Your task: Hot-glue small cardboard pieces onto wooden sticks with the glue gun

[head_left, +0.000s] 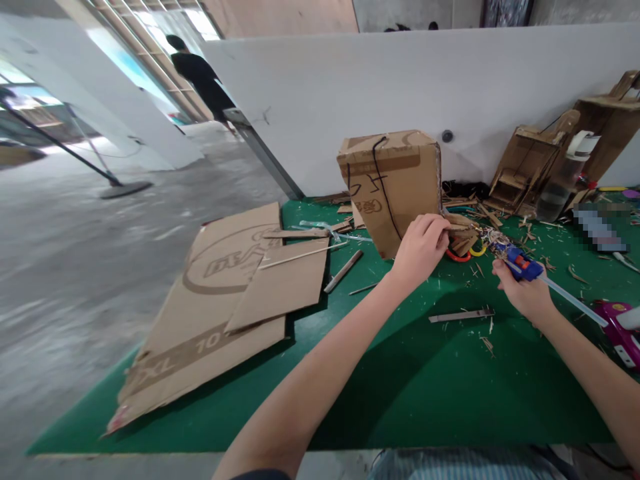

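My left hand [423, 247] has its fingers closed on a small piece of cardboard [460, 230] at the right edge of an upright cardboard box [400, 180]. Black lines mark the front of this box. My right hand [525, 290] is wrapped round a blue glue gun [523, 263], whose tip points left toward the cardboard piece. A clear glue stick [575, 301] sticks out of its back. Red and yellow scissors handles [459, 256] show just below the cardboard scraps. Nearer to me, a grey metal blade [461, 315] lies on the green table [390, 373].
Flat cardboard sheets [215, 313] cover the table's left part. At the right are a clear bottle [563, 180], a phone [600, 228], a purple tool [620, 333] and cardboard constructions [525, 163]. A white partition [325, 100] stands behind. A person [200, 77] is far off at left.
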`<action>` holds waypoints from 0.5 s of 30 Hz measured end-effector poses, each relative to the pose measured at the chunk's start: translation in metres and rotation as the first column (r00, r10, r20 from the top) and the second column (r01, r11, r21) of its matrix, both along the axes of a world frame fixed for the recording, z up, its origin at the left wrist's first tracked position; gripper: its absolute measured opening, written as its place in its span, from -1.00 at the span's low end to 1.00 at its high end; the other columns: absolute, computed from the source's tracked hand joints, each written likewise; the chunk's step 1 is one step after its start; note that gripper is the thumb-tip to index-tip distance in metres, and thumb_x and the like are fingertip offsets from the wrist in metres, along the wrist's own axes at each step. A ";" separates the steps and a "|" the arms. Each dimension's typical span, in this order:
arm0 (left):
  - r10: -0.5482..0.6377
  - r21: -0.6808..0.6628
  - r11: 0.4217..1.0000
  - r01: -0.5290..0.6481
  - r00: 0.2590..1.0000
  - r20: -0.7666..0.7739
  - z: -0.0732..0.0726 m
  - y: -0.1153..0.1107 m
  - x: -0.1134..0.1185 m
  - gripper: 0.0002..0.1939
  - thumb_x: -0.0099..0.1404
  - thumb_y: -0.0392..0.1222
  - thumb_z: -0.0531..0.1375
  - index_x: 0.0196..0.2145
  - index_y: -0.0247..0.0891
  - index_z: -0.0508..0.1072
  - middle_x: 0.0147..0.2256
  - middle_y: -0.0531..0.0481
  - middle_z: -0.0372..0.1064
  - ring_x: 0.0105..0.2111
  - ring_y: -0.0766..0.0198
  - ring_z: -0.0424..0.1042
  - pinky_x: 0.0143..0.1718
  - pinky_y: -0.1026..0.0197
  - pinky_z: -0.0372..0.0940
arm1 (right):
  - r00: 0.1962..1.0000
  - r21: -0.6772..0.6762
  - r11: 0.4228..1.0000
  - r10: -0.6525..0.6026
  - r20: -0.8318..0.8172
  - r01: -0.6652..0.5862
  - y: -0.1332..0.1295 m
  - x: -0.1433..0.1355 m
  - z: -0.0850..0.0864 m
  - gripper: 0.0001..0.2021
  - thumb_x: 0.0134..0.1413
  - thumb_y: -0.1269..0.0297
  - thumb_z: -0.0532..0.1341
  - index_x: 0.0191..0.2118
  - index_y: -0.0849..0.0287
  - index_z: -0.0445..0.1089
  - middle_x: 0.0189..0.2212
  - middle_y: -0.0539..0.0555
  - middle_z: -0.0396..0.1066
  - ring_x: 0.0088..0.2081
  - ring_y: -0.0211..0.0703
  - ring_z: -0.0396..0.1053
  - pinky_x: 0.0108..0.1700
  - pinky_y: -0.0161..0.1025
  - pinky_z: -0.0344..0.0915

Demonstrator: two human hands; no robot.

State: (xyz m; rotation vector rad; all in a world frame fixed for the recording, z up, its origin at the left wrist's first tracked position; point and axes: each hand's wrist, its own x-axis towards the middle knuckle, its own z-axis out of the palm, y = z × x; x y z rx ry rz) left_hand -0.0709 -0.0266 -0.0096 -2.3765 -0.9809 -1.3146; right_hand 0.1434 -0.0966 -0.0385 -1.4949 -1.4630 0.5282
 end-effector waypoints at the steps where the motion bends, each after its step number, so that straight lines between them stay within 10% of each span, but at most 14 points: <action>1: -0.001 0.000 1.000 0.001 1.000 -0.007 0.000 0.000 0.000 -0.87 0.32 -0.41 0.09 -0.22 -0.25 0.33 -0.22 -0.10 0.40 -0.18 0.18 0.38 -0.14 0.11 0.34 | 1.000 -0.004 1.000 0.002 -0.003 -0.002 0.000 0.000 0.000 -0.58 0.02 -0.16 0.21 -0.52 0.12 0.40 -0.65 0.05 0.39 -0.56 -0.09 0.40 -0.43 -0.18 0.32; 15: 0.036 -0.166 0.985 -0.035 0.999 0.005 0.004 -0.001 0.001 -0.76 0.37 -0.36 0.07 -0.07 -0.23 0.44 -0.16 -0.10 0.50 -0.13 0.15 0.40 -0.10 0.07 0.30 | 0.999 0.017 0.999 0.040 0.011 -0.040 -0.001 -0.001 0.002 -0.61 0.06 -0.13 0.20 -0.48 0.13 0.39 -0.61 0.07 0.42 -0.54 -0.09 0.40 -0.39 -0.17 0.33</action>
